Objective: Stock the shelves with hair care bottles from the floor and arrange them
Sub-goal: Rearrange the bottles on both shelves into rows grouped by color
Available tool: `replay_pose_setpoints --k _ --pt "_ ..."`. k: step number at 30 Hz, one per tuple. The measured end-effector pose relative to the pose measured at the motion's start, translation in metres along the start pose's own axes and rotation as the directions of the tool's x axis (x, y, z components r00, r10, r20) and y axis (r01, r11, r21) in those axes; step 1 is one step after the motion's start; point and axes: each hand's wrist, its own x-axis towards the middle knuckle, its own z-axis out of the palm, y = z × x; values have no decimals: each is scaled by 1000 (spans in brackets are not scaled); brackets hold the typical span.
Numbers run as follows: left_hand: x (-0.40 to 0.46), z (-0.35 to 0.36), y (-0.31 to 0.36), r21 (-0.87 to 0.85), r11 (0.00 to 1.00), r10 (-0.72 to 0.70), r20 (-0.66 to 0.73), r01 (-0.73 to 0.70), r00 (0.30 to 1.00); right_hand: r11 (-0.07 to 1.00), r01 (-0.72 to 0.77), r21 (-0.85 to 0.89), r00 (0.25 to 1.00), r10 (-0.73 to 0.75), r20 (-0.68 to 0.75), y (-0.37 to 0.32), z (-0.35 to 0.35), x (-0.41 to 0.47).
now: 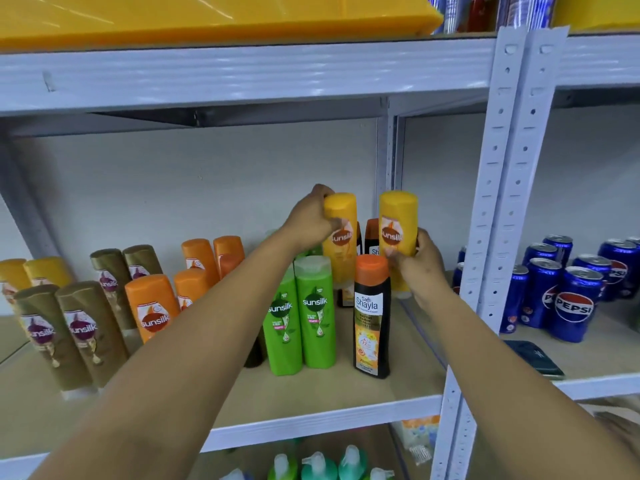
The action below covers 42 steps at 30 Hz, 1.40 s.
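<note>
Head view: yellow bottles [341,233] in left hand [311,216], right hand [420,268], seemingly above shelf [311,424].

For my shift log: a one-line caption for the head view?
Left hand and right hand each hold a yellow Sunsilk bottle above the shelf.

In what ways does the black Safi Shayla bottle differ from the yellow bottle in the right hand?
The Safi Shayla bottle is black with an orange cap on top; the yellow bottle is yellow all over with a Sunsilk label. The Safi Shayla bottle stands free near the front of the shelf; the yellow bottle is further back, gripped by the right hand. Both are upright.
</note>
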Motion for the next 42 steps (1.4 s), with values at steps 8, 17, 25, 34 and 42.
replay_pose_setpoints --k 8,17,25,34,42 --pt "-24 -44 38 -189 968 109 -269 -164 957 918 369 -146 929 -368 37 -71 -15 3" --pt "-98 -62 48 -192 937 211 -354 -292 911 850 484 -209 875 -474 99 -97 -32 -54" --pt "-184 -92 41 -348 896 110 -427 -275 897 906 423 -23 876 -402 268 -104 -11 -148" --pt "-293 -133 -40 -505 861 -197 -454 -69 869 954 278 108 869 -298 396 -91 81 -241" --pt "-356 -216 -155 -571 821 -292 -448 -19 845 968 137 208 838 -226 496 -93 231 -301"
